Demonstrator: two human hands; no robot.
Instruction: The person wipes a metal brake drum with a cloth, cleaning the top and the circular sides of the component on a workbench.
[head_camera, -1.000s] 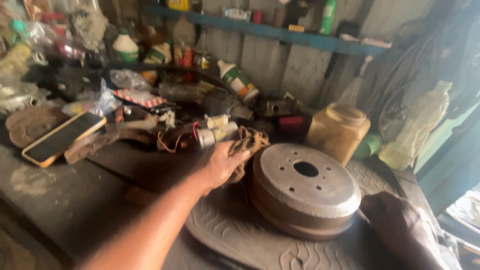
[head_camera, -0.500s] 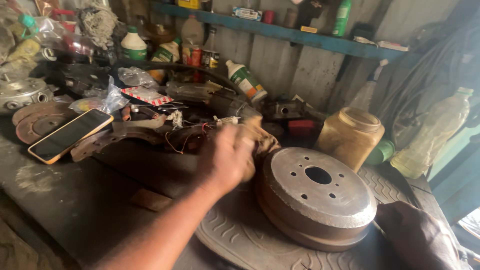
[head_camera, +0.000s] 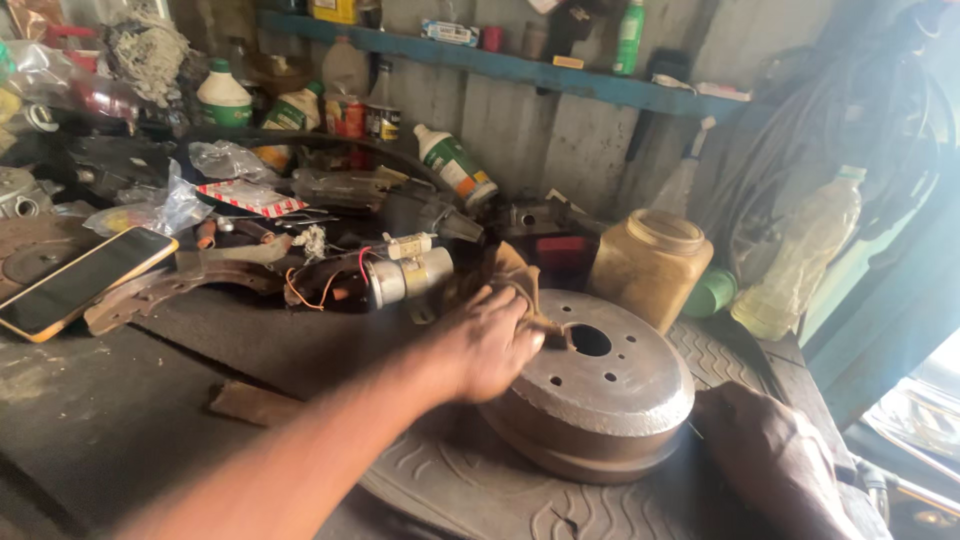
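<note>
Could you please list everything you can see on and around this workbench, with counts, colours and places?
brake drum: one, grey-brown metal, on the rubber mat at centre right.
rag: one, brown, on the drum's left edge under the left hand.
rubber mat: one, dark grey, ribbed, beneath the drum.
small motor: one, silver with red wires, behind the rag.
phone: one, orange-edged, dark screen, far left.
plastic jar: one, amber, behind the drum.
clear bottle: one, yellowish, at right.
shelf: one, blue, on the back wall, holding bottles.
left hand: pressing the rag on the drum.
right hand: on the mat, right of the drum.
</note>
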